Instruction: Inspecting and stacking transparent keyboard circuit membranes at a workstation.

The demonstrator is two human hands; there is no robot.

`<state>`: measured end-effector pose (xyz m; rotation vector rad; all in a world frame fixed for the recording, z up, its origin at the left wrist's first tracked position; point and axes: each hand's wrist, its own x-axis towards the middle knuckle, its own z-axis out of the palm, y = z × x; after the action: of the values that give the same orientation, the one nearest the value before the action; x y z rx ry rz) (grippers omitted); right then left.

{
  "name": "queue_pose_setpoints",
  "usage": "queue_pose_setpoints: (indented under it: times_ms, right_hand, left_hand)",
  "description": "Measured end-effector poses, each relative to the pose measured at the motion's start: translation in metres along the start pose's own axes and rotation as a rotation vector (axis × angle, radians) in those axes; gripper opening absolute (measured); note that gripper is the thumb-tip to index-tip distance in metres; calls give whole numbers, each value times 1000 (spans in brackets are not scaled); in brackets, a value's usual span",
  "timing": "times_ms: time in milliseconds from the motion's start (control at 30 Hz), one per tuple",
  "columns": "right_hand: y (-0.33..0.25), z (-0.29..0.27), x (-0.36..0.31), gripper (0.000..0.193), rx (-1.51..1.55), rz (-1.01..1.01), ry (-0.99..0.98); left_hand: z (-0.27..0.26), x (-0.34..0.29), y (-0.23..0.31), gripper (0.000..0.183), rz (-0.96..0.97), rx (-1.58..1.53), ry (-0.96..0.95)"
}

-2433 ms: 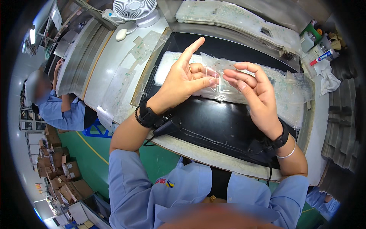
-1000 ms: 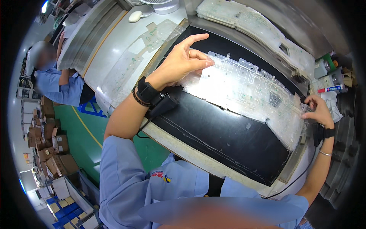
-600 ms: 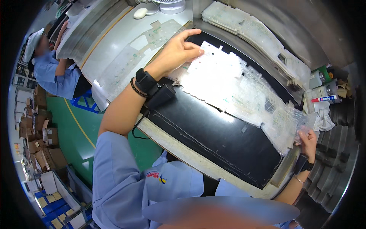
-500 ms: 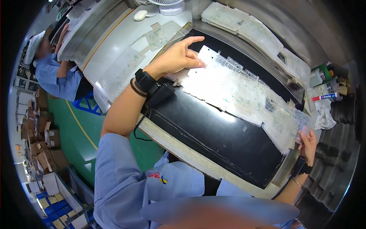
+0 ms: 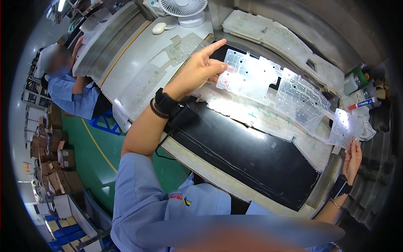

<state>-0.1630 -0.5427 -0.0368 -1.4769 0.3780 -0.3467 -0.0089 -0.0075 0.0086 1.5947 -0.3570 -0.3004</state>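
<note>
Clear sheet held at both ends over a pile

A long clear sheet (image 5: 294, 94) with white traced lines and dark dots is held spread out by both hands; its left end is pinched between the thumb and bent fingers of the left hand (image 5: 194, 74), the index finger being left straight; its right-hand corner is gripped by the fingertips of the right hand (image 5: 353, 158), nearly closed on it; the sheet is held over a pile of similar sheets (image 5: 252, 118), though whether they touch cannot be told; the pile is laid on a black mat (image 5: 239, 153) on the surface (image 5: 210, 181); beyond, a second stack (image 5: 277, 38) is set by the metal wall (image 5: 331, 33); at the left, a white fan (image 5: 184, 9) is seen.
</note>
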Motion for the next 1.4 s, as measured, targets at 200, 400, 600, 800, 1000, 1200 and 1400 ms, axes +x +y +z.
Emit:
queue_pose_setpoints:
  times_ms: [200,400,600,800,1000,1200,1400]
  right_hand:
    - [4,-3,1,25,-25,-27,26]
    - [3,-6,3,25,-45,-27,52]
    - [8,-14,5,25,-23,-45,63]
    - [3,-4,2,22,16,-57,-5]
    - [0,-3,3,23,16,-56,10]
    - [-1,4,1,23,14,-57,-30]
    - [-5,15,-13,25,-1,-52,-67]
  left_hand:
    - [-2,0,-2,62,31,25,-29]
    - [5,-3,3,62,21,-7,-38]
    - [5,-2,3,60,18,69,-33]
    - [1,-2,0,59,62,63,-26]
    - [3,0,4,58,95,30,-25]
    - [2,1,5,58,78,78,23]
    - [-6,3,-6,57,105,101,43]
